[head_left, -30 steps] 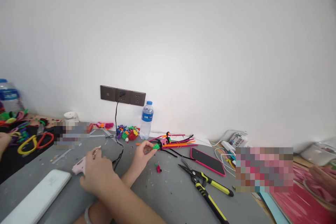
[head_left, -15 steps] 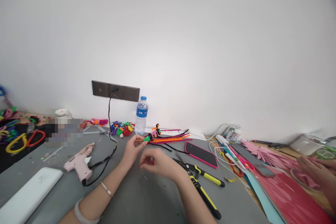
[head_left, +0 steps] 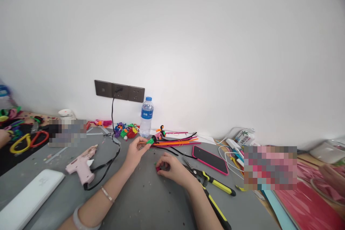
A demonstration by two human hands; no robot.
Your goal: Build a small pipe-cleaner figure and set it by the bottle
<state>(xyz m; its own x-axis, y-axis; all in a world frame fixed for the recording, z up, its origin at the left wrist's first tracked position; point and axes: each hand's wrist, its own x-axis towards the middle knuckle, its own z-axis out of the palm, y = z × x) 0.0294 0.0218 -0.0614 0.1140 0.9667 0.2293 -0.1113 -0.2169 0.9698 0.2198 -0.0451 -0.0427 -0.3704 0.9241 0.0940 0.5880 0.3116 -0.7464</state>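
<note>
My left hand is closed on the green end of a small fuzzy pipe-cleaner figure. The figure is green, black and pink, with black and orange bits at its far end. To its right, my right hand is closed in a pinch low over the grey tabletop, on a small dark pink piece with a speck of green beside it. Pipe cleaners in orange, pink and black lie just beyond my hands. Yellow-and-black pliers rest partly behind my right forearm.
A pink glue gun, corded to the wall socket, and a white power bank lie left. A water bottle stands at the wall beside pipe-cleaner figures. A phone lies right; another person's hand is far right.
My right hand has moved slightly right, and the small pink piece now shows more clearly at its fingertips. My left hand still holds the figure. Another person's hand has appeared at the far left.
</note>
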